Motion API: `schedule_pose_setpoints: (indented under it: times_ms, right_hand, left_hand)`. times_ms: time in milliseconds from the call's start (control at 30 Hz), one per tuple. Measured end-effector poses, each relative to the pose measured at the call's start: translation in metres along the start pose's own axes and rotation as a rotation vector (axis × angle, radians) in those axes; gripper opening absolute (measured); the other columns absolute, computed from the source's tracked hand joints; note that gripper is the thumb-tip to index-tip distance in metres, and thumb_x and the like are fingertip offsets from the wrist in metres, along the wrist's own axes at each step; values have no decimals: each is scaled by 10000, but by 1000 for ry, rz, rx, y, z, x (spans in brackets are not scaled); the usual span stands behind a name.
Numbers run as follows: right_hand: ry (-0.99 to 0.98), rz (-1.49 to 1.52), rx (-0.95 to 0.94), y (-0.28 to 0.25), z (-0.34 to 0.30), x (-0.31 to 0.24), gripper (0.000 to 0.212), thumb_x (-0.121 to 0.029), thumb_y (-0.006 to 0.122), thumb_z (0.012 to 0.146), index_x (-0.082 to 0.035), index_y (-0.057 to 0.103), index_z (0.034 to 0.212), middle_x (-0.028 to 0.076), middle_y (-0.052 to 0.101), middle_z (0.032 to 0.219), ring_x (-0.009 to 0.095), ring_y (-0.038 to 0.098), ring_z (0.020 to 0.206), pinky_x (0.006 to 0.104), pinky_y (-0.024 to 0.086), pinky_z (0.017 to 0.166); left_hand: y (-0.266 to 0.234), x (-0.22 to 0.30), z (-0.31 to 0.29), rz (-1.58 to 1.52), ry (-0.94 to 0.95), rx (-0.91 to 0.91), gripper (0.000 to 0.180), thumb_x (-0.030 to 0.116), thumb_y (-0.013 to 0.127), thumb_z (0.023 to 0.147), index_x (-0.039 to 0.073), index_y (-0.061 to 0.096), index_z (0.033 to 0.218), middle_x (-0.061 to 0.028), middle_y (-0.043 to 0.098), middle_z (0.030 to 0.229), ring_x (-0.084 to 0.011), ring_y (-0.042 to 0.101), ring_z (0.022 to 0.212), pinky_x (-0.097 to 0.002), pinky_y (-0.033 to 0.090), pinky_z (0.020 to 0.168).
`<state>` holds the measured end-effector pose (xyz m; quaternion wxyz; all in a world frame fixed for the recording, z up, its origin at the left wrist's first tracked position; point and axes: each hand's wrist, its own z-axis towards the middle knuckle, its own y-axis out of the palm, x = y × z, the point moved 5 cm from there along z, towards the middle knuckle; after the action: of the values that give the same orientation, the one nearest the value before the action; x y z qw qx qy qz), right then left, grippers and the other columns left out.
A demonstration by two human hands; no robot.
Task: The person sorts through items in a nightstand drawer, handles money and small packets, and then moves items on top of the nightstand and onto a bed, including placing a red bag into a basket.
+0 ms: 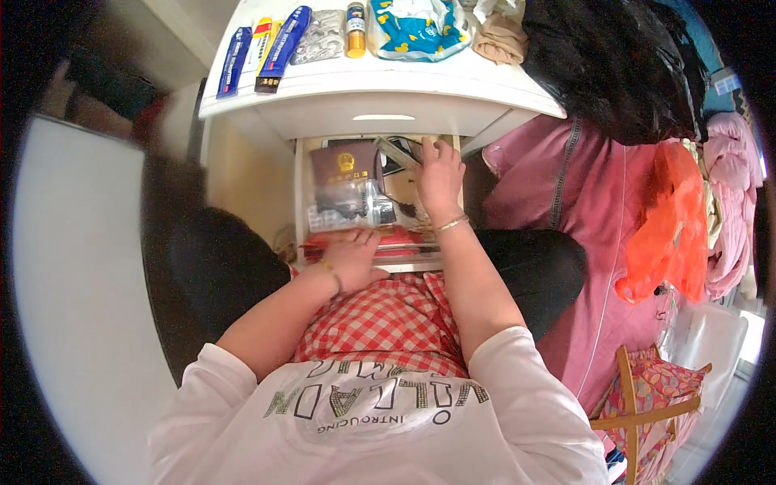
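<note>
An open drawer (301, 190) is pulled out in front of me. Inside lies a dark maroon booklet (343, 163) with a gold emblem, and below it a clear plastic sleeve (347, 206) with pictures or papers in it. My right hand (440, 176) reaches into the drawer's far right corner, its fingers closed at a thin, flat, pale strip-like thing (396, 151). Dark flat items lie under that hand, partly hidden. My left hand (352, 252) lies flat near the drawer's front, fingers stretched over a red item (396, 240).
On the white cabinet top (380, 87) lie blue boxes (284, 42), a blister pack (318, 36), a small bottle (355, 30) and a blue-yellow packet (419, 31). To the right are a black bag (614, 69), pink bedding (594, 218), an orange bag (667, 226) and a patterned basket (655, 388).
</note>
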<state>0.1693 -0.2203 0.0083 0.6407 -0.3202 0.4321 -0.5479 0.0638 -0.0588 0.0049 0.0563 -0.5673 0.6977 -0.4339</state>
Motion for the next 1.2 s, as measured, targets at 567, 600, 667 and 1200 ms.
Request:
schedule_pose_setpoints:
  times_ms: [567,600,667,1200]
  right_hand:
    - [-157,555,-1006,72,-89,-43,360,-86,568,792,-83,575,1151,179,624,1005,317,594,934,374,465,829]
    - [-226,510,-864,67,-86,-44,405,-78,571,783,-89,546,1186,174,611,1048,314,590,951,371,466,835]
    - [-294,464,-720,64,-82,-44,452,-71,574,774,-96,516,1221,170,598,1090,311,587,967,369,468,842]
    - [278,53,-451,14,-16,11,130,-77,524,790,-21,640,772,198,640,773,341,644,739,403,525,631]
  left_hand:
    - [2,1,1,30,14,1,791,479,575,800,21,261,1364,-191,301,1403,-336,260,1310,-497,199,1059]
    - [1,1,1,50,18,18,793,477,576,800,19,258,1365,-191,303,1402,-341,261,1308,-498,201,1057]
    - [3,-2,3,56,16,20,796,478,574,802,16,254,1366,-192,302,1403,-341,263,1308,-498,206,1056]
    - [6,-3,-1,67,4,82,762,477,579,800,5,307,1333,-190,344,1380,-319,323,1287,-460,284,1030]
